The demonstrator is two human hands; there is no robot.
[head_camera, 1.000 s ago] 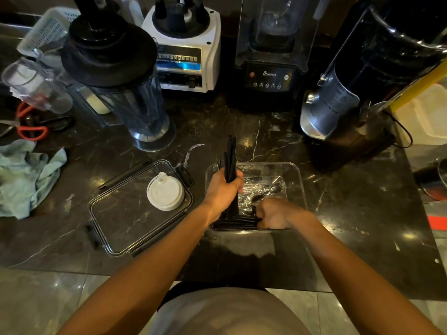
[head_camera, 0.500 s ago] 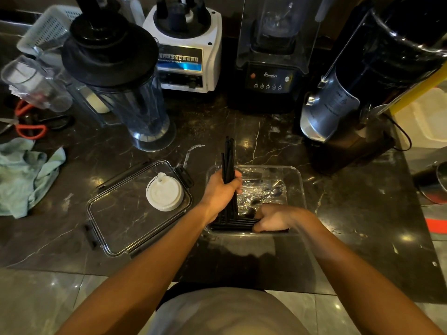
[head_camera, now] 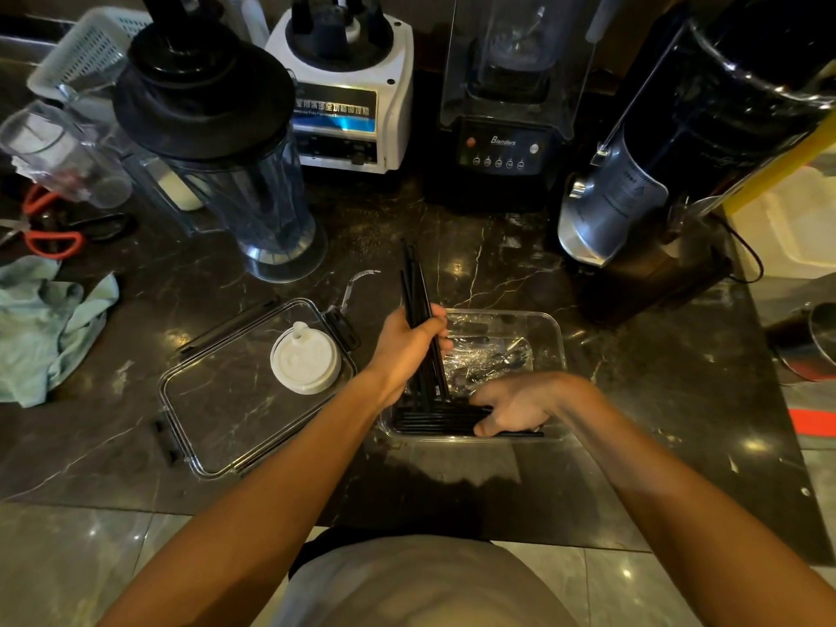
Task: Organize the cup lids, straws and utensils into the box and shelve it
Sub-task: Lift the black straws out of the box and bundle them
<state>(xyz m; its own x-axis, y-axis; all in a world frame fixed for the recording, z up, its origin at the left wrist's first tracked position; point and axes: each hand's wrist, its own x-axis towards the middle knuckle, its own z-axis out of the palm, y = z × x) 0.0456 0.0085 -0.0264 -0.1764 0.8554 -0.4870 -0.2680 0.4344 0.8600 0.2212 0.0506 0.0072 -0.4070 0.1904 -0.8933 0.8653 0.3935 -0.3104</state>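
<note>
A clear plastic box (head_camera: 554, 330) sits on the dark marble counter before me. My left hand (head_camera: 409, 350) grips a bundle of black straws (head_camera: 414, 282), their upper ends rising above the box's far left corner and their lower ends inside it. My right hand (head_camera: 511, 407) rests inside the box's near edge, fingers spread over more black straws (head_camera: 434, 420) lying flat along that edge. Wrapped utensils in crinkled clear film (head_camera: 488, 355) lie in the box's middle. A white cup lid (head_camera: 305, 366) sits on the box's clear cover (head_camera: 217, 400), which lies flat to the left.
Blenders line the back: a clear jug with black lid (head_camera: 217, 142), a white base (head_camera: 348, 88), a black Blenders unit (head_camera: 506, 106). A black and silver machine (head_camera: 678, 165) stands at right. Red-handled scissors (head_camera: 49, 237) and a green cloth (head_camera: 45, 328) lie far left.
My right hand has opened from a fist and slid right along the flat straws at the box's near edge. My left hand still holds its bundle in about the same place.
</note>
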